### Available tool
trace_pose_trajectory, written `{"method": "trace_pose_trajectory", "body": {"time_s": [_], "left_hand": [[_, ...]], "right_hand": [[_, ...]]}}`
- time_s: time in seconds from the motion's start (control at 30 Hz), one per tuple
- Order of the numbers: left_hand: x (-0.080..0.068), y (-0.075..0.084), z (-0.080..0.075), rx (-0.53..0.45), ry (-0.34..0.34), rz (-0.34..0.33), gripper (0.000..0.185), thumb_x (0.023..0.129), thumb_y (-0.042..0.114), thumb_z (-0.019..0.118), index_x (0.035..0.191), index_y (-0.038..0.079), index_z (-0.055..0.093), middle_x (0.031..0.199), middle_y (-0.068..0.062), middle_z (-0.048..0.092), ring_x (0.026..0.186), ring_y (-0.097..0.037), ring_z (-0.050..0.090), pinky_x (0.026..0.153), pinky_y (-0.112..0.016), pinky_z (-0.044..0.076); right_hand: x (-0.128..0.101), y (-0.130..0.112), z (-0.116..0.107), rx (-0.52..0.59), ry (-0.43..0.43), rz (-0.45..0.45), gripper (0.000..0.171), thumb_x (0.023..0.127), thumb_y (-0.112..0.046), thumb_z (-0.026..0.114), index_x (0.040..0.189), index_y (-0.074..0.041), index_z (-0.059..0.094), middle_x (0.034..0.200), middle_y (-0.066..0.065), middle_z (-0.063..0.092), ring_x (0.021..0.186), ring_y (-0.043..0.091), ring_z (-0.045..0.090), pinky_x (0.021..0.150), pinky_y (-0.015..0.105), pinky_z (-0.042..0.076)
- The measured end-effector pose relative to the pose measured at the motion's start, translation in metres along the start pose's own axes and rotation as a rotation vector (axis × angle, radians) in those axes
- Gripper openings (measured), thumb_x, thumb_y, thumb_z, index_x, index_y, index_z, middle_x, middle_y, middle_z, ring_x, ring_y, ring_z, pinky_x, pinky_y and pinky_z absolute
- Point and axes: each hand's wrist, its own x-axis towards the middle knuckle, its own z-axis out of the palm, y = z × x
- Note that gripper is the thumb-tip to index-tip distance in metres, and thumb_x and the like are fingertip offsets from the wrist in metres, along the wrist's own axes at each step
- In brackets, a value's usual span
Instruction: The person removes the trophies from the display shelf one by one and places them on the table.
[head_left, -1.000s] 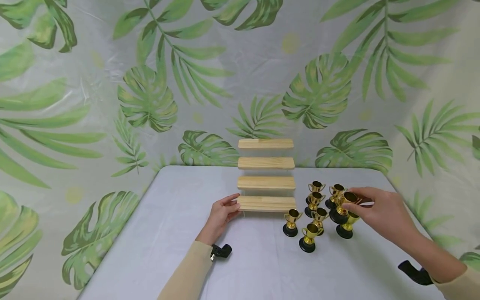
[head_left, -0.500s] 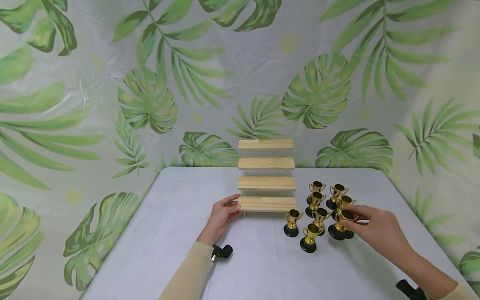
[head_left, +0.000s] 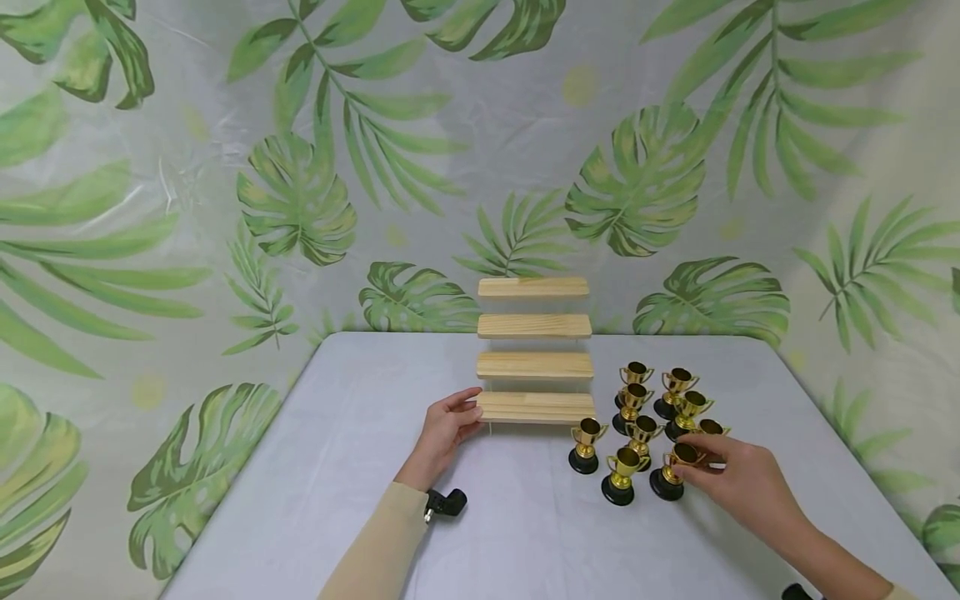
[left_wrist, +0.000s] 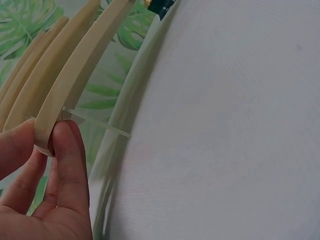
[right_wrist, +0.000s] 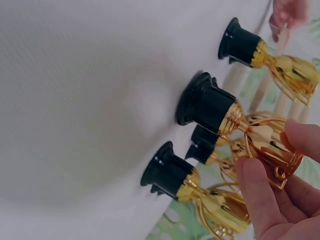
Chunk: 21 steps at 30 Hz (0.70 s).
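Between the thumb and fingers of my left hand (head_left: 442,433) is the left end of the lowest board of a wooden tiered shelf (head_left: 535,408). The left wrist view shows this pinch on the board (left_wrist: 49,110) up close. My right hand (head_left: 742,483) holds a small gold trophy cup (head_left: 667,483) with a black base, gripping its cup part. In the right wrist view the held trophy (right_wrist: 212,107) has other trophies on both sides; whether its base touches the table cannot be told. Several similar trophies (head_left: 621,477) stand right of the shelf.
The shelf has several boards rising in steps toward the back, joined by clear supports (left_wrist: 100,122). A white cloth covers the table (head_left: 300,500). Behind it hangs a leaf-patterned curtain (head_left: 480,125). One trophy (head_left: 587,446) stands near the shelf's front right corner.
My right hand has carried the trophy toward the front and slightly left, lower, from among the rear trophies to beside the front ones. My left hand stays on the shelf.
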Motion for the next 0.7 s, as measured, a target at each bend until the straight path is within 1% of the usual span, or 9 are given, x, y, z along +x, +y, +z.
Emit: {"method": "trace_pose_trajectory", "body": {"time_s": [0.1, 0.2, 0.3, 0.37, 0.5, 0.6, 0.7], "left_hand": [[0.0001, 0.0006, 0.0021, 0.006, 0.002, -0.003, 0.044, 0.088, -0.006, 0.071, 0.132, 0.0, 0.064, 0.101, -0.01, 0.061, 0.084, -0.016, 0.066, 0.081, -0.032, 0.059], [0.0003, 0.0018, 0.0042, 0.025, 0.001, 0.0, 0.045, 0.088, -0.006, 0.071, 0.132, -0.001, 0.064, 0.101, -0.01, 0.061, 0.083, -0.016, 0.066, 0.08, -0.032, 0.059], [0.0004, 0.0022, 0.0047, 0.044, -0.001, 0.002, 0.045, 0.088, -0.005, 0.071, 0.133, -0.001, 0.063, 0.102, -0.01, 0.06, 0.083, -0.016, 0.065, 0.081, -0.033, 0.059], [0.0004, 0.0025, 0.0042, 0.06, -0.009, -0.003, 0.047, 0.089, -0.005, 0.07, 0.135, -0.002, 0.061, 0.104, -0.012, 0.06, 0.083, -0.016, 0.065, 0.084, -0.036, 0.059], [-0.0004, 0.0032, 0.005, 0.084, -0.017, -0.004, 0.047, 0.089, -0.003, 0.071, 0.135, -0.002, 0.061, 0.107, -0.014, 0.06, 0.084, -0.016, 0.066, 0.086, -0.038, 0.059], [-0.0006, 0.0048, 0.0069, 0.099, -0.006, 0.014, 0.046, 0.088, -0.003, 0.072, 0.133, -0.001, 0.063, 0.107, -0.014, 0.061, 0.084, -0.016, 0.067, 0.084, -0.036, 0.059], [-0.0003, 0.006, 0.0066, 0.127, -0.001, 0.04, 0.044, 0.089, -0.004, 0.071, 0.132, -0.002, 0.064, 0.105, -0.014, 0.062, 0.084, -0.016, 0.067, 0.083, -0.036, 0.059]], "right_hand": [[-0.0015, 0.0025, 0.0019, -0.007, 0.01, -0.008, 0.04, 0.079, -0.031, 0.088, 0.114, -0.016, 0.075, 0.084, -0.009, 0.073, 0.076, 0.016, 0.072, 0.06, 0.025, 0.054], [-0.0017, 0.004, 0.0026, -0.003, 0.021, -0.028, 0.039, 0.078, -0.028, 0.088, 0.113, -0.016, 0.075, 0.085, -0.009, 0.073, 0.075, 0.013, 0.071, 0.06, 0.025, 0.056], [-0.0015, 0.0025, 0.0024, -0.002, 0.001, -0.025, 0.04, 0.079, -0.027, 0.088, 0.114, -0.015, 0.075, 0.086, -0.008, 0.073, 0.074, 0.013, 0.071, 0.059, 0.025, 0.056], [-0.0012, 0.0003, 0.0026, -0.001, -0.021, -0.014, 0.04, 0.079, -0.027, 0.087, 0.115, -0.013, 0.075, 0.085, -0.008, 0.073, 0.074, 0.014, 0.071, 0.058, 0.025, 0.055], [0.0002, -0.0026, 0.0019, -0.004, -0.051, -0.006, 0.042, 0.08, -0.027, 0.087, 0.115, -0.007, 0.075, 0.081, -0.007, 0.073, 0.072, 0.013, 0.069, 0.054, 0.024, 0.051], [0.0027, -0.0027, 0.0005, -0.008, -0.052, -0.018, 0.043, 0.08, -0.025, 0.087, 0.115, -0.005, 0.075, 0.081, -0.006, 0.073, 0.07, 0.013, 0.068, 0.052, 0.023, 0.05], [0.0041, -0.003, 0.0006, -0.004, -0.045, -0.021, 0.043, 0.08, -0.025, 0.087, 0.116, -0.004, 0.075, 0.081, -0.005, 0.073, 0.071, 0.014, 0.068, 0.052, 0.024, 0.05]]}}
